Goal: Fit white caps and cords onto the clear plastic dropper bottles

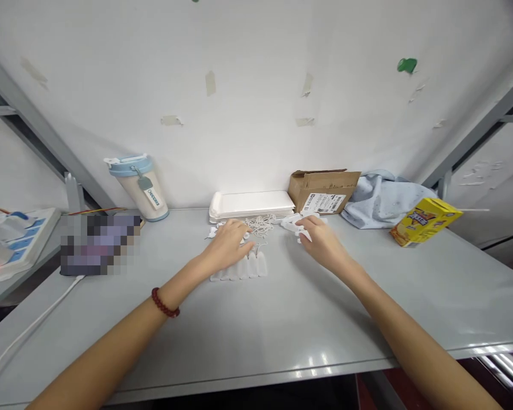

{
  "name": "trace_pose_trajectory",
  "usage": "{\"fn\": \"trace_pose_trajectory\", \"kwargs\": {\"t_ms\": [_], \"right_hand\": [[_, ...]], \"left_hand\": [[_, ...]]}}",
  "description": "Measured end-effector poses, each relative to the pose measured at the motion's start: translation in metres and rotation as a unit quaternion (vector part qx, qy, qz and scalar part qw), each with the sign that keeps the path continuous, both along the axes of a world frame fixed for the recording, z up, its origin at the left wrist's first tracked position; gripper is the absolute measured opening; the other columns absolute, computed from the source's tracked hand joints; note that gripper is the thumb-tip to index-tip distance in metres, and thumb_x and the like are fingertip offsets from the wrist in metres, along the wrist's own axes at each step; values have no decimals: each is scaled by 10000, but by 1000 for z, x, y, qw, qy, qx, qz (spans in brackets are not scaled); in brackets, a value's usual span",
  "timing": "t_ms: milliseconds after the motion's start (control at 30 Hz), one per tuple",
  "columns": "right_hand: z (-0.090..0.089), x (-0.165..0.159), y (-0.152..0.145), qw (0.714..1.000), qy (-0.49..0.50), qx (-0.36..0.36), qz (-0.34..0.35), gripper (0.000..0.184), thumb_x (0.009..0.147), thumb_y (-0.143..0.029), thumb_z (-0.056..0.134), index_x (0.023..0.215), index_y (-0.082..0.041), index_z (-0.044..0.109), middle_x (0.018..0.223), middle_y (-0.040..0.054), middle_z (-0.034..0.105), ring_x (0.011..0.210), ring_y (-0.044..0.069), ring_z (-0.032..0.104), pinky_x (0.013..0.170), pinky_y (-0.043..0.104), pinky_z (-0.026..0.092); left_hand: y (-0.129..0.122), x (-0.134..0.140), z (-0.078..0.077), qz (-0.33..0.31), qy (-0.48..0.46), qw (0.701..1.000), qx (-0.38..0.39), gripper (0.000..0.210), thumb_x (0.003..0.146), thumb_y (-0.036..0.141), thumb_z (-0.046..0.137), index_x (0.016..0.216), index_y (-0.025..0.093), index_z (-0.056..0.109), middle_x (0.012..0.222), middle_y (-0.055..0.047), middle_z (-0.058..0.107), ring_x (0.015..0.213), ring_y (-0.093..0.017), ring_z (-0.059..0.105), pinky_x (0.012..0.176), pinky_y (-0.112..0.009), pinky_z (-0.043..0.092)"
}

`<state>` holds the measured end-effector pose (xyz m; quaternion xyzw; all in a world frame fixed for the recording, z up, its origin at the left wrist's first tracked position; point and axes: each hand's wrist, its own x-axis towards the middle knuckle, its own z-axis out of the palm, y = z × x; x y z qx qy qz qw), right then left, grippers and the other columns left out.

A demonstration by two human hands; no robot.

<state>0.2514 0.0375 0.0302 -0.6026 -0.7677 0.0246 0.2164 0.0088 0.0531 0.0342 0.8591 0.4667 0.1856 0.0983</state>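
Note:
My left hand (227,244) is low over the grey table, palm down, with its thumb apart from the fingers. Beneath and in front of it lies a row of small white, rounded, tube-like pieces (250,266), partly hidden by the hand. A loose tangle of thin white string (260,225) lies just beyond its fingertips. My right hand (320,242) has its thumb and fingers closed around a small white piece, whose kind I cannot make out. More small white pieces (291,221) lie beside its fingertips.
Behind the hands are a stack of flat white sheets (256,202) and an open cardboard box (325,191). A blue cloth (378,199) and yellow carton (425,222) stand right. A tumbler (141,188), a blurred phone (100,245) with cable and a power strip (19,245) are left.

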Motion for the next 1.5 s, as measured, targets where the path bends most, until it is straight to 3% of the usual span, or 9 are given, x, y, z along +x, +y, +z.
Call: {"fn": "trace_pose_trajectory", "kwargs": {"t_ms": [133,333,533,700,900,1033,1200,1367,1500], "right_hand": [[8,12,3,994,-90,-45,-53,418,698,44,444,1050,-121,598,1102,127,572,1073,249,494,806,301,418],[11,21,6,982,-139,-92,-92,383,735,-7,494,1094,-106,585,1080,139,565,1046,259,496,767,287,390],[8,19,9,975,-186,-85,-86,333,769,-9,470,1061,-103,599,1044,150,576,1028,261,492,767,297,383],[9,17,7,971,-208,-76,-93,355,763,13,437,1055,-111,597,1054,152,577,1029,273,478,762,314,372],[9,15,4,964,-251,-45,-78,283,761,13,434,948,-113,604,1014,139,601,972,276,480,719,323,348],[8,14,4,959,-271,-36,-71,245,756,10,450,915,-106,595,974,153,610,940,282,489,696,336,337],[7,13,5,956,-285,-12,-61,234,759,-4,463,929,-93,598,984,166,607,945,292,492,697,347,341],[7,13,4,955,-288,-18,-66,210,763,-33,484,929,-77,604,967,186,595,955,303,496,723,354,357],[10,11,2,967,-249,-7,-60,193,754,-53,504,915,-89,603,960,183,588,959,302,505,759,357,374]], "left_hand": [[24,8,5,4,36,999,37,280,824,221,464,1028,138,638,999,-116,644,1047,-288,481,871,-420,418],[46,26,2,27,90,992,86,325,835,144,400,1036,134,656,908,-138,639,960,-299,470,761,-405,425],[65,35,3,-34,150,979,132,418,751,6,409,1007,199,678,897,-144,602,946,-291,452,739,-393,384],[70,38,9,-58,144,978,139,279,794,88,444,818,193,702,834,-132,612,943,-285,460,748,-389,374],[69,34,16,-29,93,985,145,234,807,168,453,810,178,687,825,-107,648,919,-277,485,748,-383,400],[59,32,24,13,-17,993,115,207,779,175,471,777,197,676,808,-44,682,891,-236,532,765,-349,432],[22,32,30,82,-202,976,12,132,746,252,554,711,205,672,744,-6,689,737,-177,584,708,-303,453],[-22,19,6,111,-242,964,-5,117,753,276,568,747,227,673,803,2,695,765,-175,591,727,-310,465],[-37,12,-8,133,-242,961,-5,118,763,276,553,790,225,657,837,-6,688,837,-186,595,768,-321,465]]}}
